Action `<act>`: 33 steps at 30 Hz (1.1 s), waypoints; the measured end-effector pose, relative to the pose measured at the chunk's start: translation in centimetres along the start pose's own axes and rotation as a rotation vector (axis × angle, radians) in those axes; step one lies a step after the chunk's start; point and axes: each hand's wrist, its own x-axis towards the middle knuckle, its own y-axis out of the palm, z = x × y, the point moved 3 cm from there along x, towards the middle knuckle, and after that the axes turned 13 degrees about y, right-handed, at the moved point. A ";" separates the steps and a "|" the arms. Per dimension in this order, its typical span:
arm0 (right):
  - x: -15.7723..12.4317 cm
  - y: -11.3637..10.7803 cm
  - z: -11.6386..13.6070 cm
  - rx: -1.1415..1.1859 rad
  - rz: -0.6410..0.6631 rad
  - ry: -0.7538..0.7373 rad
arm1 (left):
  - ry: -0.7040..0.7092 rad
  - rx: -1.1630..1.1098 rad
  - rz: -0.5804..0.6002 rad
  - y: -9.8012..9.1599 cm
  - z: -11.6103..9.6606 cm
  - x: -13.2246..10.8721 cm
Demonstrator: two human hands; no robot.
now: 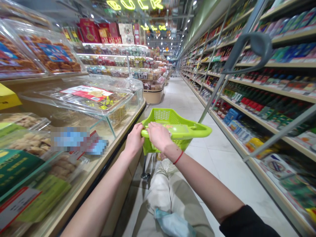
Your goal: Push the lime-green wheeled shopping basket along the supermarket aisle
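Supermarket aisle stretches ahead of the hands, its pale tile floor (217,158) running away beneath a yellow neon sign (134,4). Two bare hands hold one lime-green plastic shopping basket (170,115), which sits directly in front of them: the left hand (134,140) curls around the near rim at its left end, and the right hand (159,136) closes over the same rim just beside it. One red string bracelet (178,157) circles the right wrist, and one black sleeve (247,222) covers that upper arm. Below the hands, one small caster (145,176) shows under the basket, beside beige trousers (170,194) with one pale blue face mask (172,223) lying against them. Left of the left hand stand several glass-lidded bulk food bins (84,98); right of the right hand rise shelves of packaged goods (271,89), and one grey loop handle (256,44) tops a metal rod (212,95) angling up from the basket.
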 end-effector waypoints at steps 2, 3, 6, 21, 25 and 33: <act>-0.4 0.6 1.0 0.014 -0.030 -0.126 | 0.007 -0.009 0.000 0.0 0.3 0.0; -0.6 0.8 1.2 0.012 -0.047 -0.172 | 0.015 -0.015 -0.002 0.0 0.5 0.0; -1.2 0.9 -0.3 -0.008 -0.072 -0.221 | 0.055 -0.037 -0.011 -0.2 0.9 -0.1; -6.1 -1.1 -13.5 0.198 -0.382 -0.157 | 0.229 0.197 0.021 -1.0 -1.3 0.6; -5.7 -0.5 -11.7 0.159 -0.371 -0.151 | 0.382 0.237 0.054 -0.6 -5.6 1.2; -2.4 -0.7 -6.5 0.053 -0.121 -0.047 | 0.325 0.250 0.036 0.7 -5.6 1.2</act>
